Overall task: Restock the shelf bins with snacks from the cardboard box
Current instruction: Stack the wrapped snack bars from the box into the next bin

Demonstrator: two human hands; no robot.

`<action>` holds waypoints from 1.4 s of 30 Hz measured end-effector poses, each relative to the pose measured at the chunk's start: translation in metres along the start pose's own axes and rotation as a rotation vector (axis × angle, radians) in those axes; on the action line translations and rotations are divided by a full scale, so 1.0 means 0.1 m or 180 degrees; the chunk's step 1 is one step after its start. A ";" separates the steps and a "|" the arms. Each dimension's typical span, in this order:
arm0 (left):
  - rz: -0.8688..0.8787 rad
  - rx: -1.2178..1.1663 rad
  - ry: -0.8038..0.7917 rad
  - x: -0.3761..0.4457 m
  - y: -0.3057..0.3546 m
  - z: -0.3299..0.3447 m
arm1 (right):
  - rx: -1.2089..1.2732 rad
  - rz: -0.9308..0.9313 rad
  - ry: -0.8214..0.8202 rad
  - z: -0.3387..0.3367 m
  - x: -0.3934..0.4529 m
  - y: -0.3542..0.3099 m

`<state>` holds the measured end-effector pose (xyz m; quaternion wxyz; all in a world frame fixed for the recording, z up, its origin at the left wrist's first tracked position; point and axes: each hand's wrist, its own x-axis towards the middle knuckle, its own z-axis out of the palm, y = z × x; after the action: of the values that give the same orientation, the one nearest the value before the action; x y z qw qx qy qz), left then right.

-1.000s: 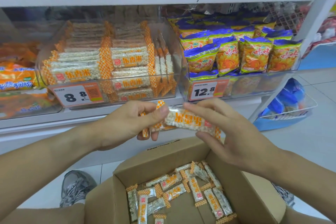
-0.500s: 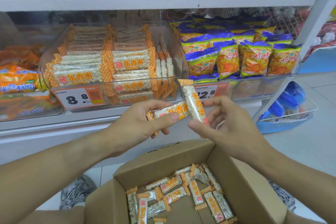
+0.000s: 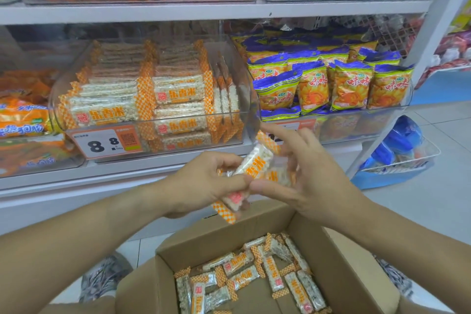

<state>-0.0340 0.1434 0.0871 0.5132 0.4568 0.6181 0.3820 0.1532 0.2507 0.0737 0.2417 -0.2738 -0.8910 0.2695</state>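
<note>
Store shelving fills the view, with a clear shelf bin (image 3: 251,99) already stacked high with rice bars. Below it, both hands meet over the open cardboard box (image 3: 339,257): the left hand (image 3: 201,183) pinches a rice bar (image 3: 251,169) near its lower end, while the right hand (image 3: 305,171) cups it with fingers mostly spread, possibly holding a second bar, though blur hides this. The step looks like gathering bars; next they must be lifted over the bin's front lip and laid flat on the stacks.

Orange-checked rice bar (image 3: 251,169) tilts upright above open cardboard box (image 3: 344,270), before stocked bin (image 3: 244,79).
</note>
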 end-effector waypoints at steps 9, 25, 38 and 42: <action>0.0157 0.0796 -0.0202 -0.13 0.09 -0.29 | 0.0571 -0.0191 -0.0654 0.04 -0.03 0.04; 0.0704 0.3482 0.2924 -0.07 -0.29 -1.40 | -0.0807 -0.0625 -0.0470 0.49 1.80 -0.56; 0.0589 0.3875 0.3049 0.03 -0.48 -1.45 | -0.1068 -0.0872 0.0834 0.94 1.52 -0.48; 0.1281 0.3744 0.3365 0.01 -0.36 -1.34 | -0.0593 -0.1317 0.1362 0.94 1.20 -0.43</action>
<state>-0.1725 0.1336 0.0768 -0.2485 0.5131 0.7842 0.2450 -0.0043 0.2616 0.0644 0.4474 -0.1581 -0.8776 0.0679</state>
